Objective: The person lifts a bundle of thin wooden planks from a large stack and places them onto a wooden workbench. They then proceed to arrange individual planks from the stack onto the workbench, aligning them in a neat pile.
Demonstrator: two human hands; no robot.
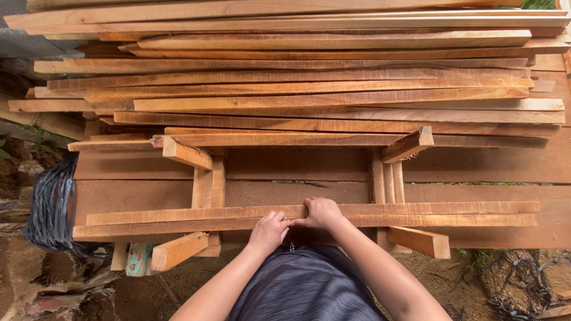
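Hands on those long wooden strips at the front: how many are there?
2. The left hand rests on the front strip. The right hand sits beside it on the strip behind. Both belong to the person wearing the camera; no others show.

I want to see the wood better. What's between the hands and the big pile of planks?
In the head view, past the left hand and right hand gripping the long strips, broad flat boards lie before the plank pile.
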